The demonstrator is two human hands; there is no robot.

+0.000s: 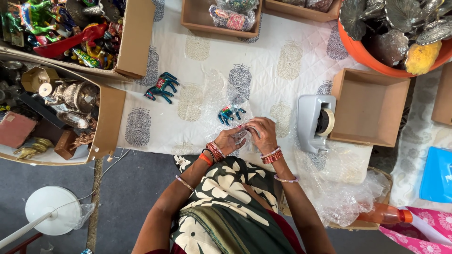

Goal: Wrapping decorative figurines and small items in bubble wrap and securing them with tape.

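Figurine: a small painted animal figurine [230, 113], blue-green with bright patches, is lying on its side on a sheet of clear bubble wrap [217, 101], on the quilted white cloth [268, 70], just ahead of both hands.
Second figurine: a like-coloured animal figurine [162, 87] is standing unwrapped on the cloth, well to the left.
Left boxes: the upper cardboard box [136, 37] is holding a heap of bright painted figures; the lower cardboard box [109, 120] is holding brass-coloured pieces.
Far boxes: a shallow tray [197, 21] is carrying bagged beaded items.
Right box: an open brown box [369, 107] is sitting beside a grey tape dispenser [315, 122], touching it.
Orange tub: the orange tub [360, 51] is holding metal leaf-shaped pieces and a yellow lump.
Left hand: the left hand [229, 139] is curling palm-in, fingertips pinching the near edge of the bubble wrap.
Right hand: the right hand [262, 134] is bending at the knuckles, fingers closing on the same edge, touching the left fingertips.
Wrists: both are wearing red bangles, forearms angling in from the lap.
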